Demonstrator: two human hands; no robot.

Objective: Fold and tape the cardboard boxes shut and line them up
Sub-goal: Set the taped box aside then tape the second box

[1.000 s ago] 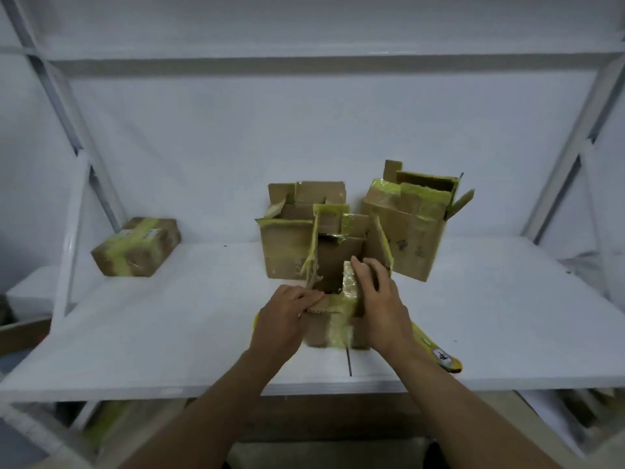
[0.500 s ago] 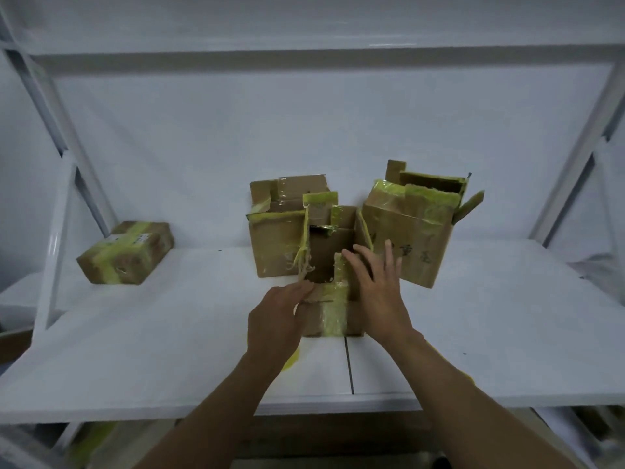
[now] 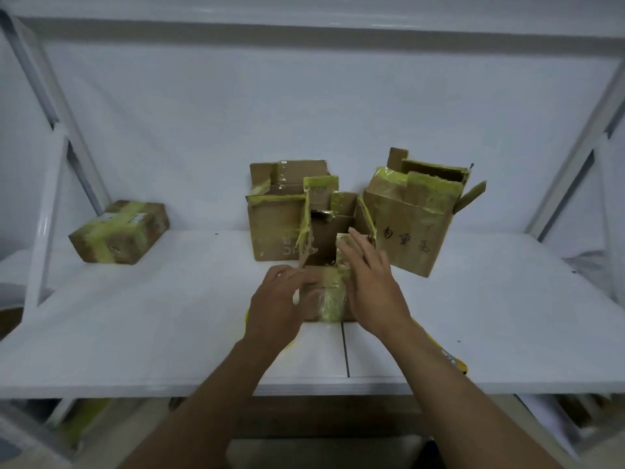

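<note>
While right hand (image 3: 370, 286) lies flat-fingered on the front-edge box (image 3: 333, 301), can't tell left hand (image 3: 275, 301) grip, too blurry.

Both forearms reach forward. The left hand (image 3: 275, 301) is blurred, fingers loosely bent; the right hand (image 3: 370, 282), just beside it, is flat with fingers straight.

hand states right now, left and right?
Left hand: fingers curved at the near edge of the small open box, blurred; grip cannot be told.
Right hand: open, straight fingers against that box's right side.
</note>
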